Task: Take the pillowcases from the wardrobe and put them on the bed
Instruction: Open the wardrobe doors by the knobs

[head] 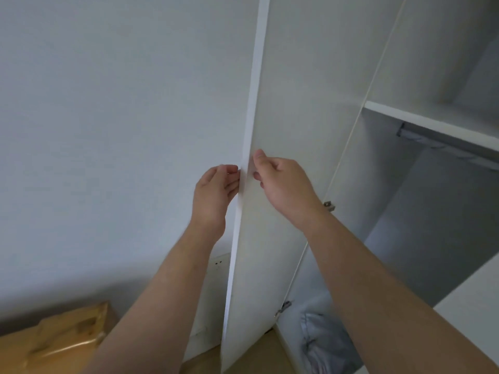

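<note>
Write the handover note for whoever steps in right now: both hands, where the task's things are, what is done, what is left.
Left hand: fingers on the outer edge of the tall white wardrobe door.
Right hand: gripping the same edge from the inner side.
Done: door swung open.
Crumpled grey-blue fabric, possibly the pillowcases, lies at the wardrobe bottom.
Left: take them out, carry them to the bed, which is out of view.

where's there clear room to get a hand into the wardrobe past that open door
The widest free gap lies right of the door, under the shelf and hanging rail. It is crowded low down, where grey-blue fabric fills the bottom. Both the left hand and the right hand are on the door's edge.
</note>
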Available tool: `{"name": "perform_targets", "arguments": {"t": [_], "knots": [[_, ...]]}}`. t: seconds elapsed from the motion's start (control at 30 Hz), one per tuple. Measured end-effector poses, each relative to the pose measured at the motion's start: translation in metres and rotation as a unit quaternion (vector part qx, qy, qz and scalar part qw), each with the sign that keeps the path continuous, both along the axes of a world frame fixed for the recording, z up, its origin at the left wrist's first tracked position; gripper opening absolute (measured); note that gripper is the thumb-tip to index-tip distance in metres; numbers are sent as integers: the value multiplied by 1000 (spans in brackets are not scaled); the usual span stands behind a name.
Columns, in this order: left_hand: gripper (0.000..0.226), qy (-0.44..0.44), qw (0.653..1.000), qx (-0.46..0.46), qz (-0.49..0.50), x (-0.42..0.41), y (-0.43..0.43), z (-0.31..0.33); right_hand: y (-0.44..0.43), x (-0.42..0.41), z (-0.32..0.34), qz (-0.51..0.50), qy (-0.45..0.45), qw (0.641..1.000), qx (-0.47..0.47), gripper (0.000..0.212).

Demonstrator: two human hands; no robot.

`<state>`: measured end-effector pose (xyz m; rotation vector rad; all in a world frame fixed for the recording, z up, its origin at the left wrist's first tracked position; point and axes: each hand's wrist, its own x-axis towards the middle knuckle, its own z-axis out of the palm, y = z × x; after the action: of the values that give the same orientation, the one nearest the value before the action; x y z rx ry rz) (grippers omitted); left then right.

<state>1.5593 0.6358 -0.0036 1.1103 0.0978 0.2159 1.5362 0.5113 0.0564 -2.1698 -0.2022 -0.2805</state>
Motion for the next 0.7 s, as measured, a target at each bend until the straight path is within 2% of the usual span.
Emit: {"name": "perform_targets", "arguments": {"t": [0.2, 0.37, 0.43, 0.57, 0.6, 0.7], "knots": [[32, -43, 998, 40, -18, 14, 16, -7, 23, 20, 0, 14, 1, 1000, -16, 54], [31, -46, 998, 47, -16, 24, 22, -14, 35, 35, -2, 33, 36, 997, 51, 59], [28, -39, 998, 42, 6, 26, 20, -14, 35, 38, -1, 33, 45, 995, 87, 68], [29, -56, 990, 31, 124, 26, 9, -13, 19, 41, -5, 21, 73, 990, 120, 82], [28, -63, 989, 21, 133, 26, 6, -11, 12, 41, -7, 15, 78, 989, 128, 78], [28, -83, 993, 14, 77, 25, -19, -6, -23, 38, -14, -15, 82, 983, 163, 49]]}}
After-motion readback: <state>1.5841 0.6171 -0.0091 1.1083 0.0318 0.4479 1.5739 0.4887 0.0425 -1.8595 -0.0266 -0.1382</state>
